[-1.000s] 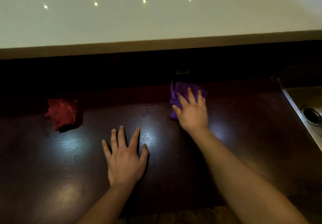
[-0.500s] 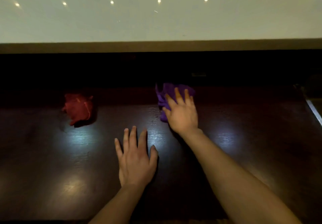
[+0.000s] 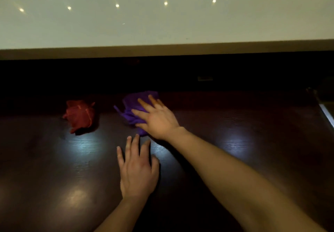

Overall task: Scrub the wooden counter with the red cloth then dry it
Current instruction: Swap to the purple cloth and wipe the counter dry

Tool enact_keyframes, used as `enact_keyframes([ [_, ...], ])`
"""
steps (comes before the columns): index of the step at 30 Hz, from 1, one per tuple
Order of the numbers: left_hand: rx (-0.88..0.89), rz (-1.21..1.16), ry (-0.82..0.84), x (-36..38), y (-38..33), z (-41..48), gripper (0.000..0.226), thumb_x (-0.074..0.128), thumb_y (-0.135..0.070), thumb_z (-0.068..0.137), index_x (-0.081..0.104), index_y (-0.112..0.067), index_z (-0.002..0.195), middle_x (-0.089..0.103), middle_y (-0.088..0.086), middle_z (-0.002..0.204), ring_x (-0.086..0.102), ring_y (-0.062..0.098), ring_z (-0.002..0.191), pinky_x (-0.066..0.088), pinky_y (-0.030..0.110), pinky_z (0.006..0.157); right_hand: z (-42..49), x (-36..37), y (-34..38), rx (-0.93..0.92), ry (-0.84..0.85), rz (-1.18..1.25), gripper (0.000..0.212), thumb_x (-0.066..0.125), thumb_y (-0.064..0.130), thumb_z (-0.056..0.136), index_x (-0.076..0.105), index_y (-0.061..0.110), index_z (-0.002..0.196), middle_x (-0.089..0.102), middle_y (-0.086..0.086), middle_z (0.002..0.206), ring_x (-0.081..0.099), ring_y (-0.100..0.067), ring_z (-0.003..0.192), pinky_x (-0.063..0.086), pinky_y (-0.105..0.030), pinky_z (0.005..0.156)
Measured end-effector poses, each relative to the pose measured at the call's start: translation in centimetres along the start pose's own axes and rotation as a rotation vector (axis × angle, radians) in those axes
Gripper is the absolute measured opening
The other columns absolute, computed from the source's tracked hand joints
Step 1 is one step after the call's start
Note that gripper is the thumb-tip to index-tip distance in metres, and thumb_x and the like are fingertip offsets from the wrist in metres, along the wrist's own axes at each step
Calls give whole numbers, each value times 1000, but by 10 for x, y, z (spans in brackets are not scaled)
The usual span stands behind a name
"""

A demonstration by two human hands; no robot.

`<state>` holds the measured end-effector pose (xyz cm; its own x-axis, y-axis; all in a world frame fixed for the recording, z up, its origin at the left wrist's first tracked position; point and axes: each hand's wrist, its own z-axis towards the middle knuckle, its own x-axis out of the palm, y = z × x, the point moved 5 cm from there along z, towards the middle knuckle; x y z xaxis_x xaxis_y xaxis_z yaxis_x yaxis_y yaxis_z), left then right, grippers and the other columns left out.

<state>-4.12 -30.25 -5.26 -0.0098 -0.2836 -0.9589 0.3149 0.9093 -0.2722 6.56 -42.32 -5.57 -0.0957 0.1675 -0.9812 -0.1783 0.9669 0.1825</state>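
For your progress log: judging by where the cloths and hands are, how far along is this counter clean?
Scrubbing looks finished: the red cloth lies crumpled, untouched. Drying is in hand: the right hand presses the purple cloth flat; the left hand rests on the wooden counter. How much remains undried is unclear.

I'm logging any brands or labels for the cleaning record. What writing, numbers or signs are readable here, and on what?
None can be read.
The red cloth, the purple cloth under the right hand and the wooden counter show no print.
A small pale plate on the dark back wall is too blurred to read.
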Motion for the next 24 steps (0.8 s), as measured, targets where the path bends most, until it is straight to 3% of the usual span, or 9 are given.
enact_keyframes([
  [2, 6, -23, -32, 0, 2, 0, 54, 40, -37, 84, 60, -15, 128, 49, 16, 146, 36, 33, 142, 23, 63, 114, -24, -9, -48, 23, -41, -30, 54, 48, 51, 93, 41, 34, 144, 29, -4, 159, 22, -32, 147, 20, -44, 120],
  [7, 16, -12, -25, 3, 2, 0, 53, 38, -38, 86, 58, -14, 129, 47, 16, 147, 31, 33, 144, 20, 63, 115, -156, -41, -232, 666, -153, -75, 52, 48, 39, 98, 45, 15, 143, 34, -17, 155, 26, -37, 145, 20, -44, 119],
  [10, 23, 13, -7, 5, 2, 1, 54, 39, -39, 86, 56, -14, 129, 46, 17, 147, 31, 34, 144, 20, 64, 115, -212, -44, -245, 945, -204, -4, 52, 46, 38, 99, 43, 14, 144, 26, -18, 158, 17, -40, 147, 17, -46, 120],
  [12, 19, 37, 5, 5, 1, 1, 55, 38, -41, 85, 56, -14, 130, 46, 18, 147, 30, 36, 144, 20, 64, 114, -218, -27, -194, 951, -169, -41, 52, 37, 42, 100, 38, 20, 148, 22, -15, 160, 9, -38, 149, 13, -48, 120],
  [16, 6, 28, 28, 3, 0, 0, 57, 35, -43, 86, 54, -14, 131, 43, 18, 149, 27, 34, 146, 17, 63, 116, -238, 7, -56, 433, -96, -59, 57, 37, 52, 92, 37, 34, 146, 25, -8, 160, 16, -37, 148, 19, -50, 120],
  [18, 12, 5, 21, 3, 1, 0, 56, 35, -43, 87, 54, -14, 132, 43, 18, 149, 26, 33, 146, 16, 62, 117, -274, 6, -59, 294, -50, -96, 58, 45, 51, 88, 41, 35, 143, 31, -5, 158, 27, -34, 146, 27, -48, 117],
  [20, 5, -15, 16, 4, 3, -1, 56, 35, -43, 87, 53, -16, 133, 42, 16, 150, 24, 32, 147, 14, 60, 118, -317, -7, -105, 416, -67, -106, 57, 48, 47, 87, 48, 28, 140, 39, -9, 153, 33, -36, 142, 32, -48, 115],
  [24, 0, -49, 17, 6, 5, -2, 57, 35, -42, 87, 52, -17, 135, 40, 15, 152, 21, 29, 148, 8, 57, 120, -384, -19, -185, 934, -193, -33, 49, 61, 30, 94, 52, 10, 138, 34, -18, 155, 23, -42, 145, 27, -56, 115],
])
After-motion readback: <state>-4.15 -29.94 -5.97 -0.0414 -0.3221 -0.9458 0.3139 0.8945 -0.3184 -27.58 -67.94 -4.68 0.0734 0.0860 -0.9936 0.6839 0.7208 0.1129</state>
